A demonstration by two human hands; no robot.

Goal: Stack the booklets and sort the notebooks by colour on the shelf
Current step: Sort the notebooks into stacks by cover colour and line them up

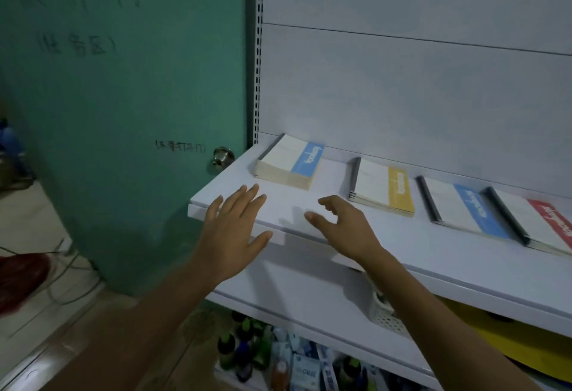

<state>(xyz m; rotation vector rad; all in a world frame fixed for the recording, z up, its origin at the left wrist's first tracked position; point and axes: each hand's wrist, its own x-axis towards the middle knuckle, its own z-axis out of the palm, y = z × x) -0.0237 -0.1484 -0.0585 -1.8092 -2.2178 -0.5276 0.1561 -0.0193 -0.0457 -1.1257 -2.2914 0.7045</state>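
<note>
**Head view.** The left hand (235,229) is spread flat, its fingers straight and slightly apart, over the front left corner of the white shelf (433,260). Whether it touches the board cannot be told. The right hand (343,226), just beside it, has loosely bent fingers with thumb and forefinger apart, and holds nothing.

Beyond the gap between the two hands, close to the back panel, lies the thick blue-banded stack (289,163) of booklets. Beyond and to the right of the right hand lies the thinner yellow-banded stack (383,188), near its fingertips but apart from them. Farther to that hand's right follow the blue-banded notebook (464,214) and the red-banded notebook (538,226), their edges meeting.

To the left of the left hand stands a green door (123,112) with a metal knob (222,157). Below the forearms, a lower shelf holds bottles (247,347), and a white perforated basket (387,318) sits under the right forearm.
</note>
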